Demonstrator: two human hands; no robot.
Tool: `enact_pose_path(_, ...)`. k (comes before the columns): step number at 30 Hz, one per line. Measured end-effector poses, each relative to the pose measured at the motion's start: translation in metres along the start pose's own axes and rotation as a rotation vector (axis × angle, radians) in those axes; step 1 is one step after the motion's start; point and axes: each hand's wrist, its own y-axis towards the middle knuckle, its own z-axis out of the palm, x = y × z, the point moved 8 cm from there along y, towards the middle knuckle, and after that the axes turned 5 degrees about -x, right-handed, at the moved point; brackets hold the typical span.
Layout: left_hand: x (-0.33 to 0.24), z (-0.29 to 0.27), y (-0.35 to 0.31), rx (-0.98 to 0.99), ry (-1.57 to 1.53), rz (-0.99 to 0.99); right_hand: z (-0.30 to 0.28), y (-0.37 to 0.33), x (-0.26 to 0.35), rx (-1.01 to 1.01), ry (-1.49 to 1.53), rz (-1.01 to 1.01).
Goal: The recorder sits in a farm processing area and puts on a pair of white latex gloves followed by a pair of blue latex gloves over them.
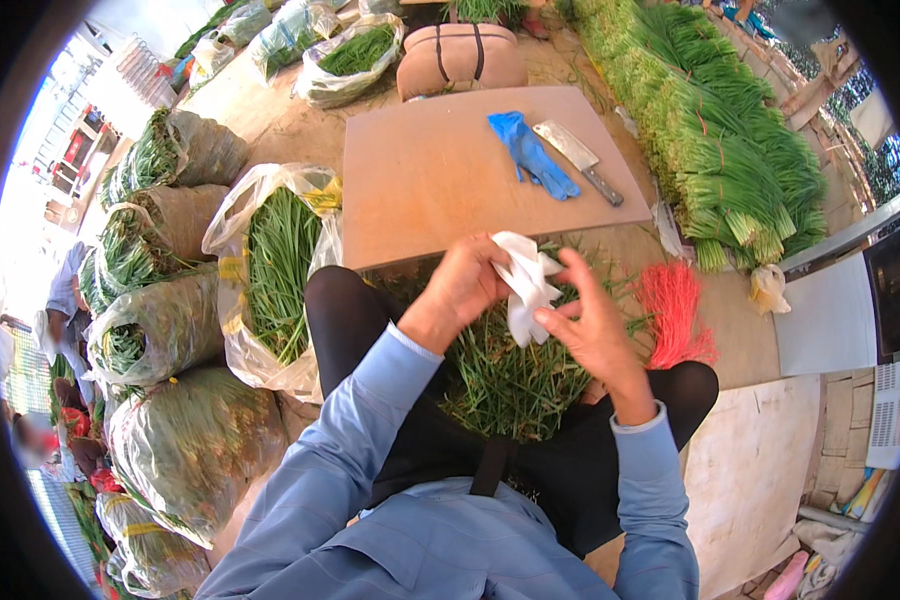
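A thin, soft white piece (526,285), crumpled with loose flaps, is up in front of me over my lap. It looks like a glove or a cloth; I cannot tell which. My left hand (467,285) pinches its upper left part. At its right side my right hand (597,320) has thumb and fingers apart, the thumb tip at the white edge. Cut green stalks (515,385) lie in a loose heap between my knees, below both hands. Beyond them, a low board (420,170) carries blue gloves (532,155) and a cleaver (580,160) with a dark handle.
Right of the heap lies a bundle of red ties (670,315). Tied green bunches (720,130) are stacked at the far right. An open bag of greens (282,270) stands left, beside several filled bags (195,440). A strapped cushion (462,60) sits behind the board.
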Motion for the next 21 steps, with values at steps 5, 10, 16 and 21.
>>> enact_pose_path(5, -0.001, -0.011, -0.010, -0.153, 0.263, 0.015, 0.043, -0.009, -0.037, 0.190, 0.145, 0.260)
enact_pose_path(10, -0.040, -0.023, -0.015, -0.235, 0.904, 0.378, 0.050, -0.029, -0.054, 0.382, -0.165, 0.071)
enact_pose_path(16, 0.045, 0.007, -0.036, 0.263, 0.730, 0.009, 0.029, -0.010, -0.044, 0.030, 0.187, 0.254)
enact_pose_path(21, 0.061, 0.010, -0.046, 0.199, 0.485, -0.191, 0.031, -0.010, -0.066, -0.050, 0.424, 0.363)
